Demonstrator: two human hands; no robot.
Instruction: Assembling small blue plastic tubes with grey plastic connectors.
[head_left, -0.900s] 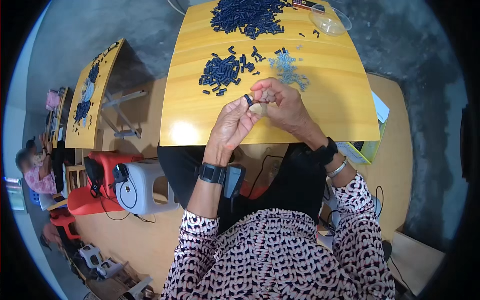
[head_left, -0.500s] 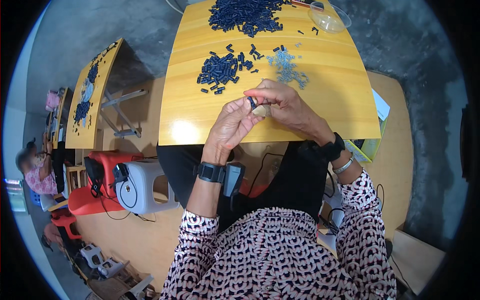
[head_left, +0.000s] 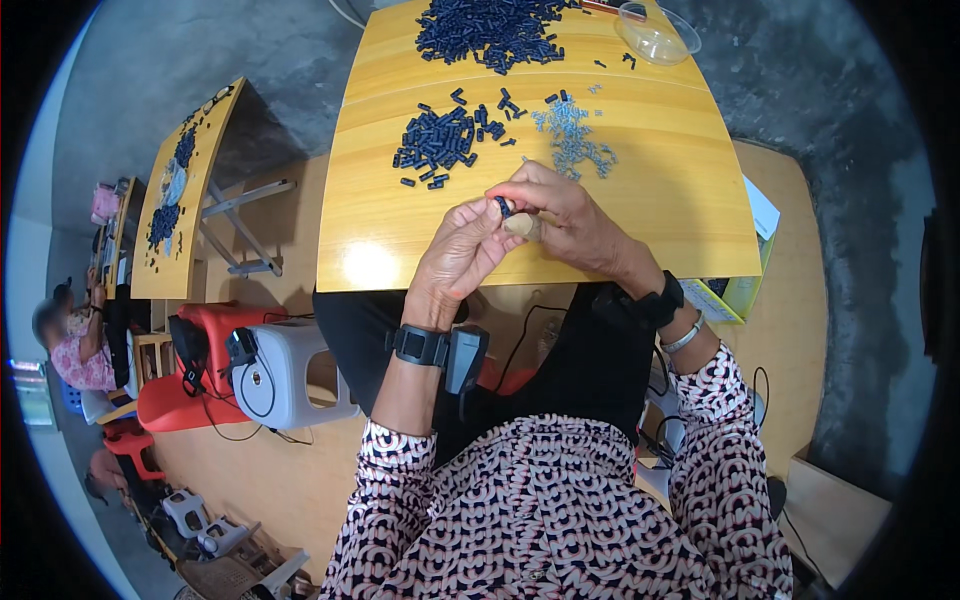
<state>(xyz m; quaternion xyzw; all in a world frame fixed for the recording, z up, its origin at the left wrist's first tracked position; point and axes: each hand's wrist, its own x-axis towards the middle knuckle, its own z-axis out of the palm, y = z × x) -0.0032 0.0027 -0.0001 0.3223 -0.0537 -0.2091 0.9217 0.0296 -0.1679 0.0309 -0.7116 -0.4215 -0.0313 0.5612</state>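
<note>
Just above the table's near edge, my left hand [head_left: 462, 245] pinches a small dark blue plastic piece [head_left: 504, 207] between thumb and fingers. My right hand [head_left: 568, 215] meets it from the other side, its fingers closed against the piece. What the right fingertips hold, if anything, is hidden. A beige covering [head_left: 522, 227] shows at my right thumb. Beyond my hands lies a pile of small dark blue cylindrical pieces [head_left: 437, 138]. To its right is a scatter of tiny pale grey-blue parts [head_left: 575, 135].
A larger heap of dark pieces [head_left: 490, 32] covers the far side of the wooden table [head_left: 680, 215]. A clear plastic bowl [head_left: 655, 45] stands at the far right corner. At left are a white stool [head_left: 290, 375], a second table [head_left: 180, 235] and a seated person [head_left: 85, 350].
Both hands stay together in nearly the same place. The right hand has shifted very slightly around the dark piece; the piles look the same.
</note>
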